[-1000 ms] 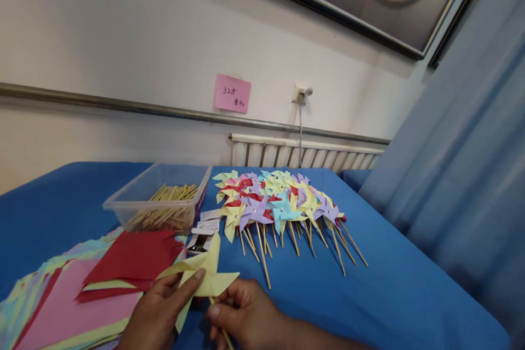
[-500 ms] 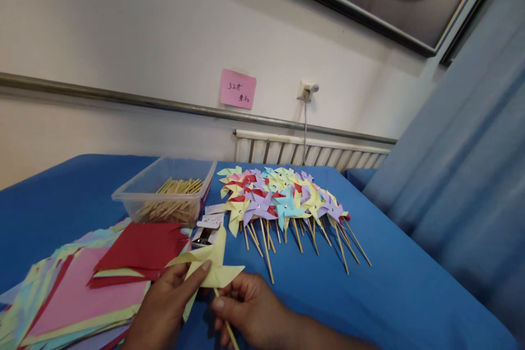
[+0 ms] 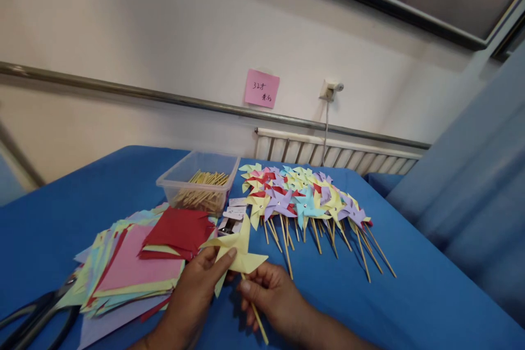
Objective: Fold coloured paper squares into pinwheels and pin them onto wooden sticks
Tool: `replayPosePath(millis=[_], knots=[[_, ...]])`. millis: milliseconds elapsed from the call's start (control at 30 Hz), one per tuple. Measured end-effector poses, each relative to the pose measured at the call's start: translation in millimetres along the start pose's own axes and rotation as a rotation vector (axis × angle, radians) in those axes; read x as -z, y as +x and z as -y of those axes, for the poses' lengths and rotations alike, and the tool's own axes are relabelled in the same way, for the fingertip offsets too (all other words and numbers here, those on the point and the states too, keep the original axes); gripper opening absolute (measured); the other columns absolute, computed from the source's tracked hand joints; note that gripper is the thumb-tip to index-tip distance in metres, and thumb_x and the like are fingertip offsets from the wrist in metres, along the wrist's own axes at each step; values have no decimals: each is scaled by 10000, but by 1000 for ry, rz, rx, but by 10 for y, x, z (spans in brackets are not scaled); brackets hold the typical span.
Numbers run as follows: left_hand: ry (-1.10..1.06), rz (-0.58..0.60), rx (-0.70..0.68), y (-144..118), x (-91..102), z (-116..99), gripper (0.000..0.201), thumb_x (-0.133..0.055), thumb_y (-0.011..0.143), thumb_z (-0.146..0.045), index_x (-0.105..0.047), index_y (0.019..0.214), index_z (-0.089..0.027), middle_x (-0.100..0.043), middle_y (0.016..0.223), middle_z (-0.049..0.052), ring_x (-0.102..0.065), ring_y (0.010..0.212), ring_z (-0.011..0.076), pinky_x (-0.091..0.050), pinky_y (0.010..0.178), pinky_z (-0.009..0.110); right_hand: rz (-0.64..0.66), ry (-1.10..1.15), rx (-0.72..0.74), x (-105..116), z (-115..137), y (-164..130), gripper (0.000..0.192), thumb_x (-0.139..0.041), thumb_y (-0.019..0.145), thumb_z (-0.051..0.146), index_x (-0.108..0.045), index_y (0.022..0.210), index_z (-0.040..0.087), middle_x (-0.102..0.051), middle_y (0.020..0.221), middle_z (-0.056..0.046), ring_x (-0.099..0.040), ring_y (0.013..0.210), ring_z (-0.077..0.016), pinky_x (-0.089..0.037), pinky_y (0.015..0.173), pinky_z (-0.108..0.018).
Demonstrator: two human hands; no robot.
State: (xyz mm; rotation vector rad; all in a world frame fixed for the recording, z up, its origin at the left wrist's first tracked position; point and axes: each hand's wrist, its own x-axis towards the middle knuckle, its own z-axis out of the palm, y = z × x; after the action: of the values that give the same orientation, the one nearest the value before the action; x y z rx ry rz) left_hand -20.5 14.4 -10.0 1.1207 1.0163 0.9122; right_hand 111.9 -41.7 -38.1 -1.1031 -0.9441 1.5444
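Note:
A pale yellow paper pinwheel [image 3: 241, 256] is pinched in my left hand [image 3: 200, 284], with the thumb pressed on its centre. My right hand [image 3: 276, 295] grips the thin wooden stick [image 3: 257, 317] just below the pinwheel, and the stick slants down toward me. The stick's upper end is hidden behind the paper. Just beyond my left hand lies a small open box [image 3: 230, 224] with dark pieces inside. Red paper squares [image 3: 176, 232] sit on a pile of coloured paper [image 3: 137, 265] to the left of my hands.
Many finished pinwheels [image 3: 305, 202] lie in a cluster at the back right on the blue tablecloth [image 3: 410, 306]. A clear plastic bin [image 3: 180, 178] holds wooden sticks [image 3: 203, 186]. Black-handled scissors [image 3: 41, 311] rest at the lower left. Behind the table are a radiator [image 3: 336, 150] and a wall rail [image 3: 172, 99].
The view has swung left, so everything appears further right and the scissors have come into sight. Both hands keep the same hold on the pinwheel and stick.

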Motion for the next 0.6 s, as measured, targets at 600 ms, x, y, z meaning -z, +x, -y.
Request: replayPosePath(millis=[600], knots=[[-31, -12, -20, -18, -38, -54, 253, -707, 633, -409, -611, 678, -180, -594, 557, -20, -541, 511, 152, -434, 523, 266, 43, -14, 2, 14, -17, -4, 560, -685, 628, 658, -530, 818, 154, -555, 533, 50, -505, 370, -72, -375, 382, -191]])
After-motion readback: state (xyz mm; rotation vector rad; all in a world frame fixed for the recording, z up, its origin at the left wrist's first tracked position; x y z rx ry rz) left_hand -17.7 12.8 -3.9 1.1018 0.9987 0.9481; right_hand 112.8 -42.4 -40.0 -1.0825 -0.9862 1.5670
